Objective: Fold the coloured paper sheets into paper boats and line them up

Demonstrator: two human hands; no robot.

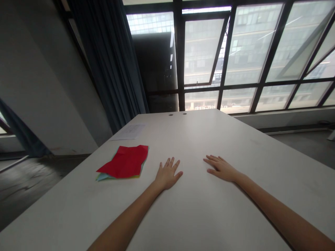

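Note:
My left hand [166,174] lies flat on the white table [199,139], palm down, fingers spread and holding nothing. My right hand [221,168] rests flat on the table too, fingers stretched out toward the left, also holding nothing. A small stack of coloured paper sheets [125,162], a red sheet on top with blue and green edges showing beneath, lies on the table just left of my left hand, a short gap away from it.
A white printed sheet [129,131] lies farther back on the left of the table. Two small round holes [178,114] sit near the far edge. Beyond are large windows [235,59], a dark curtain [110,62] and grey floor on both sides.

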